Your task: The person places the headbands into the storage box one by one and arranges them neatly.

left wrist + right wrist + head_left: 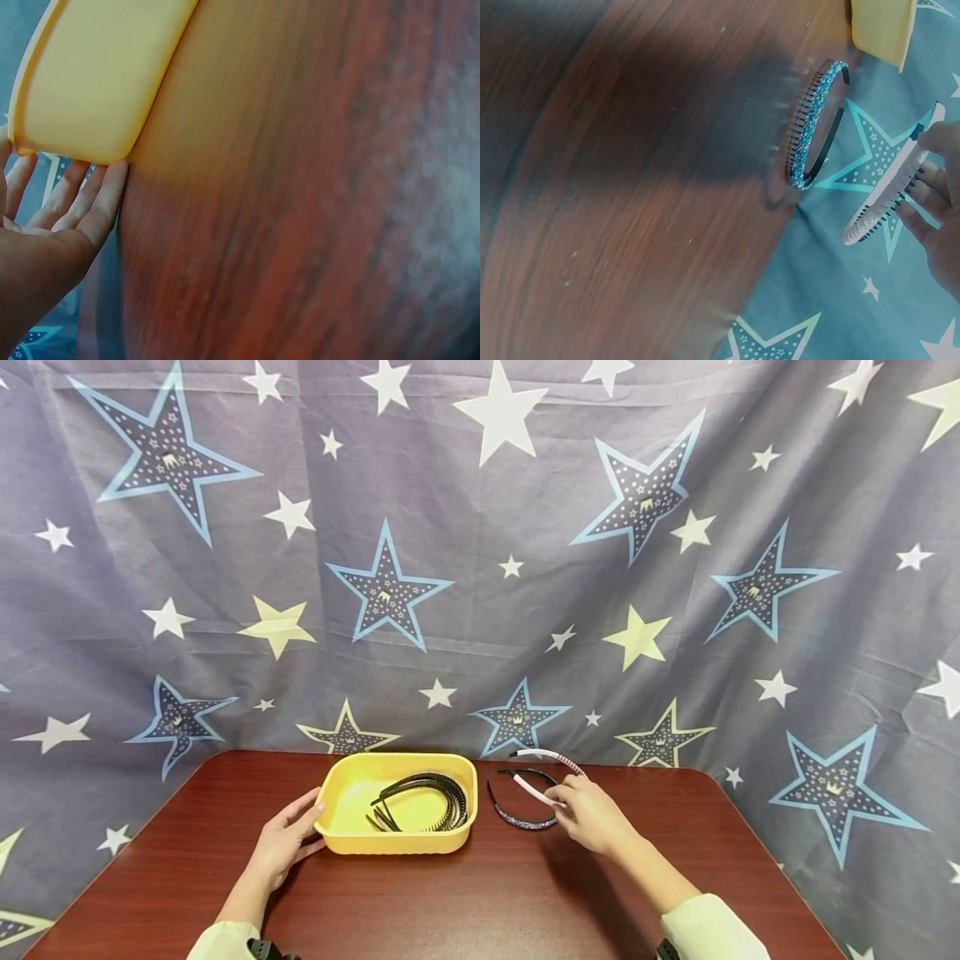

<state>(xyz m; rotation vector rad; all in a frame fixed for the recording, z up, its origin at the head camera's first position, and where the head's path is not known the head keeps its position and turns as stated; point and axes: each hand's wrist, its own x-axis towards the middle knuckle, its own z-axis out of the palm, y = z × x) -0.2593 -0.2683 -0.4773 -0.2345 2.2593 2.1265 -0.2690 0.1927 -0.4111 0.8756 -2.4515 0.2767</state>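
A yellow plastic bin [390, 845] stands on the table with several black headbands [450, 793] lying inside it toward its right end. My left hand [281, 843] rests against the bin's left end, fingers fairly straight on the outer wall and thumb near the rim; the left wrist view has the same fingers [105, 199] touching the wall. My right hand [588, 814] pinches a pale pink toothed headband [534, 790], held up above the table. Below and behind it, a blue glittery headband [528, 824] with black ends lies on the table, right of the bin.
The dark red wooden table [420, 910] reaches back to a grey cloth [465, 610] printed with stars, which hangs behind and at both sides. Bare wood shows in front of the bin and to its left.
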